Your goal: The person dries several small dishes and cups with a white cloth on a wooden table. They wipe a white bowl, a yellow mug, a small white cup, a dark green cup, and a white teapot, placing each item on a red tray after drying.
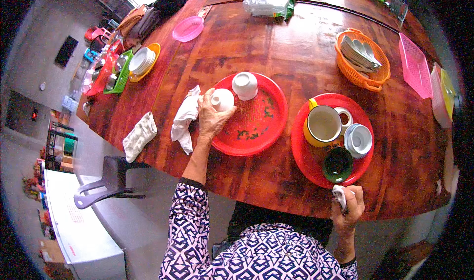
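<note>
My left hand point(212, 116) has its fingers curled round a small white cup point(224, 98), turned upside down at the left side of a red round tray point(254, 144). Beside it on that tray stands another white cup point(245, 86). Green markings show on the tray's floor. In my right hand point(349, 207), at the table's front edge, is a bunched white cloth point(339, 195). Just beyond that hand a second red tray point(309, 166) carries a yellow enamel mug point(320, 127), a small white cup point(344, 118), stacked pale cups point(359, 141) and a dark green bowl point(337, 164).
A crumpled white cloth point(185, 119) lies left of the first tray, and a greyish cloth point(139, 136) near the table edge. Farther off are an orange basket of spoons point(364, 73), pink baskets point(414, 65), a pink plate point(188, 29) and a white packet point(268, 3).
</note>
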